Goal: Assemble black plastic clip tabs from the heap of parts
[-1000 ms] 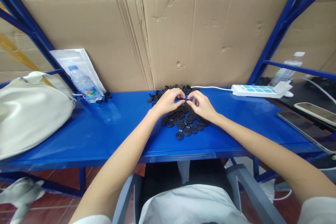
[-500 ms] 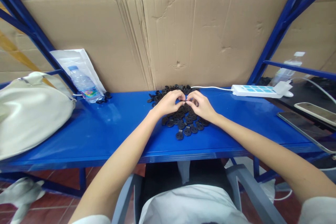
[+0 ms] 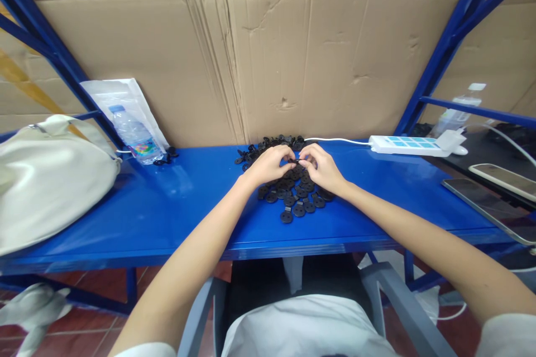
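A heap of small black round plastic parts (image 3: 293,201) lies in the middle of the blue shelf (image 3: 176,212). My left hand (image 3: 268,165) and my right hand (image 3: 320,167) meet just above the heap, fingers curled and pinched together. Between the fingertips of both hands is one small black part (image 3: 295,162). Both wrists hover over the heap, and the far part of the pile is partly hidden behind my hands.
A cream bag (image 3: 46,178) sits at the left, with a water bottle (image 3: 134,135) and a plastic pouch (image 3: 125,100) behind it and a few black parts (image 3: 165,156) beside it. A white power strip (image 3: 412,145) and two phones (image 3: 486,201) lie right. Cardboard (image 3: 293,50) backs the shelf.
Both hands stay pinched together over the heap; the fingers have shifted slightly around the small part, with the hands a touch higher than before.
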The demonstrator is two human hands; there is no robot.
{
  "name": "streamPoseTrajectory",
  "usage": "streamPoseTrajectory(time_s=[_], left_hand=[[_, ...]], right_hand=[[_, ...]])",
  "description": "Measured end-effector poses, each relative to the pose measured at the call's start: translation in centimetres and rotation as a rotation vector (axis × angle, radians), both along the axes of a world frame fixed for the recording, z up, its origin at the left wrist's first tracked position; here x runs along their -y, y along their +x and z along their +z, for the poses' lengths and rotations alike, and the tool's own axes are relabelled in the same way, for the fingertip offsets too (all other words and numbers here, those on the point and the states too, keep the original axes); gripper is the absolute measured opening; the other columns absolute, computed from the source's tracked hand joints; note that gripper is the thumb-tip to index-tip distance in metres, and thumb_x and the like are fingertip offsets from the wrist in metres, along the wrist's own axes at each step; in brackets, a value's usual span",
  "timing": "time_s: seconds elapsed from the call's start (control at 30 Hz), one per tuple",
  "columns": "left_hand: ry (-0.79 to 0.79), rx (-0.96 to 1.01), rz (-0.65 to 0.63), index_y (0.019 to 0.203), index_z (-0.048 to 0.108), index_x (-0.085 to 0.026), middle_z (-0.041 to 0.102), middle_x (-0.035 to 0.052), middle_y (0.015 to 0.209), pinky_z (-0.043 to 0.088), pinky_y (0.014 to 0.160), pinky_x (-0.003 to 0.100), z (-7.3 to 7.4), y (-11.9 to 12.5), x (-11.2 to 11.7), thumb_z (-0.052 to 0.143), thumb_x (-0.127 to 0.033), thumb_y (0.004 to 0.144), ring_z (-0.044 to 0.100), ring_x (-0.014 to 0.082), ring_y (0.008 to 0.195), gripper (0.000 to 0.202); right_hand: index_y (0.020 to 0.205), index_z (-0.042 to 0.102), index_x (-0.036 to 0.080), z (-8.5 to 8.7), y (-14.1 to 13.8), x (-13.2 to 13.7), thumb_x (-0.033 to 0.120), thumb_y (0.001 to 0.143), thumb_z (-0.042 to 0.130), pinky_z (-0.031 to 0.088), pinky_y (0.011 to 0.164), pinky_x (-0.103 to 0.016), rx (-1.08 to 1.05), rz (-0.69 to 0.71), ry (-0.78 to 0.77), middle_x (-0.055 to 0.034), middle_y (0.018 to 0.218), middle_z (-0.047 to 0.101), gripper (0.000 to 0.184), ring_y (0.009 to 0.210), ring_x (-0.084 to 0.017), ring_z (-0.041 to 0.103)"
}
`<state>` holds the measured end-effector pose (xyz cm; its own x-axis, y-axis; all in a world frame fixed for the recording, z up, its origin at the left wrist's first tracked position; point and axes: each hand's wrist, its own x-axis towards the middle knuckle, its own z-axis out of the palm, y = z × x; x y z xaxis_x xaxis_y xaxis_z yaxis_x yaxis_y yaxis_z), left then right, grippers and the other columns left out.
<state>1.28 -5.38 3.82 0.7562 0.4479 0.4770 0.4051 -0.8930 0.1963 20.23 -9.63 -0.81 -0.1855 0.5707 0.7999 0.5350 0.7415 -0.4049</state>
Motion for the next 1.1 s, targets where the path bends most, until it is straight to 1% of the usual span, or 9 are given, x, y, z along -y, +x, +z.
streamPoseTrajectory(time_s=[0.13, 0.23, 0.43, 0.6, 0.7, 0.83, 0.9, 1.03, 1.1], left_hand=[[0.021, -0.019, 0.033, 0.093, 0.061, -0.015, 0.064, 0.0031, 0.084, 0.046, 0.072, 0.028, 0.01, 0.02, 0.00, 0.061, -0.020, 0.082, 0.060, 0.0164, 0.077, 0.012], [0.019, -0.035, 0.046, 0.092, 0.061, -0.016, 0.064, 0.0031, 0.084, 0.046, 0.071, 0.028, 0.04, -0.03, -0.02, 0.061, -0.020, 0.082, 0.061, 0.0166, 0.077, 0.012], [0.023, 0.014, 0.046, 0.091, 0.058, -0.015, 0.064, 0.0038, 0.085, 0.046, 0.073, 0.029, 0.18, -0.09, 0.12, 0.059, -0.017, 0.082, 0.060, 0.0168, 0.079, 0.009], [0.011, 0.033, 0.001, 0.088, 0.057, -0.015, 0.062, 0.0028, 0.084, 0.046, 0.072, 0.027, 0.21, -0.06, 0.09, 0.057, -0.015, 0.083, 0.059, 0.0149, 0.077, 0.005], [-0.003, 0.027, -0.010, 0.089, 0.058, -0.015, 0.063, 0.0028, 0.085, 0.046, 0.073, 0.027, 0.21, -0.06, -0.05, 0.059, -0.016, 0.082, 0.059, 0.0148, 0.078, 0.007], [-0.005, 0.002, 0.018, 0.089, 0.059, -0.016, 0.064, 0.0027, 0.084, 0.046, 0.072, 0.027, 0.18, -0.12, -0.17, 0.061, -0.020, 0.083, 0.060, 0.0151, 0.077, 0.007], [-0.003, -0.010, 0.037, 0.087, 0.060, -0.016, 0.064, 0.0026, 0.083, 0.046, 0.070, 0.027, 0.18, -0.16, -0.18, 0.061, -0.021, 0.083, 0.060, 0.0152, 0.076, 0.007], [-0.005, -0.028, 0.070, 0.084, 0.063, -0.016, 0.066, 0.0021, 0.080, 0.045, 0.068, 0.026, 0.19, -0.22, -0.19, 0.063, -0.020, 0.081, 0.062, 0.0150, 0.073, 0.005], [-0.004, -0.041, 0.078, 0.082, 0.064, -0.016, 0.067, 0.0019, 0.079, 0.045, 0.067, 0.026, 0.17, -0.25, -0.21, 0.065, -0.021, 0.080, 0.062, 0.0151, 0.073, 0.005]], right_hand=[[0.097, 0.055, 0.020, -0.06, 0.00, 0.10, 0.021, 0.090, 0.051, 0.048, 0.064, -0.030, 0.024, -0.012, -0.056, -0.0066, 0.095, 0.057, 0.009, 0.068, -0.016, 0.056], [0.100, 0.056, 0.021, 0.00, 0.06, 0.18, 0.024, 0.092, 0.050, 0.048, 0.064, -0.031, 0.056, -0.014, -0.050, -0.0076, 0.100, 0.058, 0.011, 0.068, -0.016, 0.056], [0.091, 0.055, 0.019, -0.13, 0.19, -0.02, 0.021, 0.088, 0.055, 0.047, 0.061, -0.029, 0.060, -0.036, -0.062, -0.0059, 0.097, 0.056, 0.004, 0.060, -0.012, 0.051], [0.084, 0.052, 0.019, -0.58, 0.06, -0.30, 0.019, 0.082, 0.060, 0.046, 0.058, -0.027, 0.059, -0.029, -0.125, -0.0052, 0.097, 0.055, 0.008, 0.058, -0.010, 0.050], [0.083, 0.052, 0.019, -0.57, 0.00, -0.28, 0.018, 0.082, 0.059, 0.045, 0.057, -0.027, 0.041, -0.027, -0.131, -0.0043, 0.094, 0.055, 0.007, 0.058, -0.010, 0.050], [0.084, 0.052, 0.019, -0.42, -0.02, -0.16, 0.019, 0.084, 0.057, 0.045, 0.056, -0.027, 0.030, -0.027, -0.128, -0.0031, 0.090, 0.053, 0.005, 0.057, -0.010, 0.050], [0.087, 0.053, 0.019, -0.36, -0.05, -0.08, 0.022, 0.086, 0.057, 0.045, 0.057, -0.027, 0.041, -0.030, -0.122, -0.0035, 0.091, 0.054, 0.005, 0.058, -0.010, 0.051], [0.101, 0.056, 0.021, -0.14, -0.13, 0.22, 0.032, 0.089, 0.056, 0.046, 0.059, -0.028, 0.070, -0.028, -0.085, -0.0053, 0.097, 0.058, 0.017, 0.057, -0.011, 0.051], [0.102, 0.058, 0.021, 0.02, -0.16, 0.38, 0.034, 0.091, 0.054, 0.047, 0.060, -0.029, 0.088, -0.023, -0.059, -0.0060, 0.099, 0.059, 0.017, 0.058, -0.011, 0.051]])
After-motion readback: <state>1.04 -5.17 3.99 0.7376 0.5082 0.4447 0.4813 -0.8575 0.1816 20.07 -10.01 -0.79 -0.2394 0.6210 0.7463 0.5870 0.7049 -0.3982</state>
